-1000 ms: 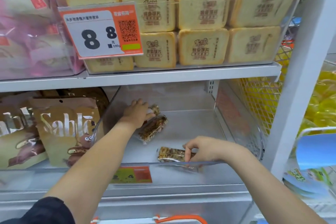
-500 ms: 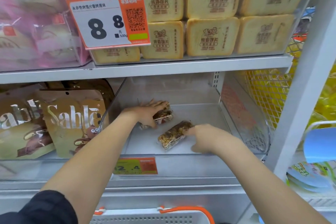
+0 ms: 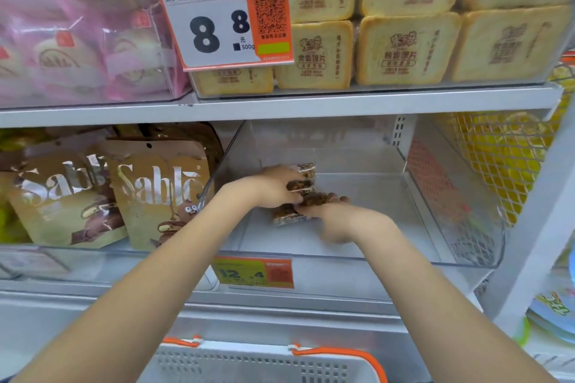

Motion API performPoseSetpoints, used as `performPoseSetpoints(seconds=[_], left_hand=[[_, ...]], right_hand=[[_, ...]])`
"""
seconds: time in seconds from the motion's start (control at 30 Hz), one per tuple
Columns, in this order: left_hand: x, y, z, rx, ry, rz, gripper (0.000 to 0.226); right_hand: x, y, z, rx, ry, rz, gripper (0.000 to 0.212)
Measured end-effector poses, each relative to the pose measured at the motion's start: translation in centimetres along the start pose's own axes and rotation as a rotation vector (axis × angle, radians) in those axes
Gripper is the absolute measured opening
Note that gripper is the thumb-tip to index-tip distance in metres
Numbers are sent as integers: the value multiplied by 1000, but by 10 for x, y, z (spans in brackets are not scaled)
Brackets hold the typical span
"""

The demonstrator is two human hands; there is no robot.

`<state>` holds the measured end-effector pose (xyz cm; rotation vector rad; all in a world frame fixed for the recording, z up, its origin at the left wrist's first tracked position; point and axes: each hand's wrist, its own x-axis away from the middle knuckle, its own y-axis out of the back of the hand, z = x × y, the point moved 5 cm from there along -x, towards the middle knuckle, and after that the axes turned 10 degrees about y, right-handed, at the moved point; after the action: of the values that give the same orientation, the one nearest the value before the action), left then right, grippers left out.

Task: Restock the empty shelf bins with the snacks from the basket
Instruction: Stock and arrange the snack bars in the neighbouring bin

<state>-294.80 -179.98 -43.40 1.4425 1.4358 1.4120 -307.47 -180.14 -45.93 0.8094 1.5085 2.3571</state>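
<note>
We have both hands inside the clear shelf bin (image 3: 451, 255), gathered over a small cluster of wrapped snack bars (image 3: 287, 216) lying on its floor toward the back left. Our left hand (image 3: 273, 185) curls over the rear bars from the left, its grip closed around one pack (image 3: 306, 176); our right hand (image 3: 323, 211) comes in from the front right, fingers curled onto the nearer bars, though motion blur leaves us unsure how firmly it pinches. The bars lie just under and between the two grips, their long axes running roughly from front left to back right, and both hands are equally near. The bin floor is smooth and pale, with much bare room to the right and front. The basket (image 3: 264, 361) sits below the shelf at the bottom edge. We judge the next move is squaring these bars together.
</note>
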Motion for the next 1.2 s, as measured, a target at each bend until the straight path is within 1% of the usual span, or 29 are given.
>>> performPoseSetpoints(seconds=[0.03,0.1,0.17,0.2,0.23,0.3,0.37,0.4,0.43,0.47,0.5,0.53,0.57,0.6,0.63,0.67,0.7,0.77,0.8,0.83,0.9,0.93,0.97,1.03,1.1,1.2], left_hand=[[10,-6,-3,18,-41,40,53],[23,-21,3,-84,-38,90,57],[28,-26,12,-145,2,77,53],[31,-22,12,-128,8,49,48],[38,-15,10,-112,17,6,44],[61,-2,1,-87,6,-130,41],[100,2,-10,-6,-86,-321,38],[124,0,-17,55,-167,-445,36],[147,-4,-23,120,-254,-575,34],[168,-12,-26,159,-333,-694,31],[186,-26,-27,164,-394,-793,28],[199,-45,-27,126,-424,-864,24],[209,-69,-26,51,-427,-905,22],[214,-96,-23,-27,-413,-899,21],[215,-129,-18,-71,-373,-826,21],[213,-166,-10,-66,-289,-683,22],[212,-205,0,-35,-163,-487,27],[220,-288,25,20,151,-47,44],[231,-325,36,3,250,145,55],[243,-356,44,-29,297,305,65],[267,-401,56,-83,330,532,74],[276,-415,62,-75,344,600,76],[281,-423,66,-49,351,632,79],[283,-427,73,7,367,613,90],[281,-421,79,66,425,566,101],[278,-416,92,232,586,548,114]], right_hand=[[-1,0,2,-31,30,-8,77],[1,3,7,-87,73,-23,76],[11,9,7,-91,77,-88,66],[21,17,6,-76,78,-169,58],[33,26,5,-69,76,-271,50],[71,43,8,-79,95,-478,39],[117,50,21,-102,146,-625,32],[137,47,29,-157,180,-646,29],[153,39,38,-264,225,-624,26],[162,24,45,-400,249,-540,25],[164,1,51,-513,236,-402,24],[163,-28,53,-557,201,-242,23],[158,-61,52,-520,154,-71,22],[155,-97,48,-439,92,92,24],[152,-134,42,-350,29,228,31],[152,-170,35,-298,-23,328,42],[153,-204,28,-305,-73,394,54],[156,-261,23,-356,-151,463,71],[156,-285,24,-337,-167,473,79],[154,-306,27,-289,-178,476,89],[147,-339,34,-200,-201,487,105],[144,-354,37,-173,-216,506,109],[141,-366,40,-149,-231,530,111],[135,-381,41,-92,-268,541,109],[129,-384,38,-49,-294,492,97],[125,-380,35,27,-345,459,79]])
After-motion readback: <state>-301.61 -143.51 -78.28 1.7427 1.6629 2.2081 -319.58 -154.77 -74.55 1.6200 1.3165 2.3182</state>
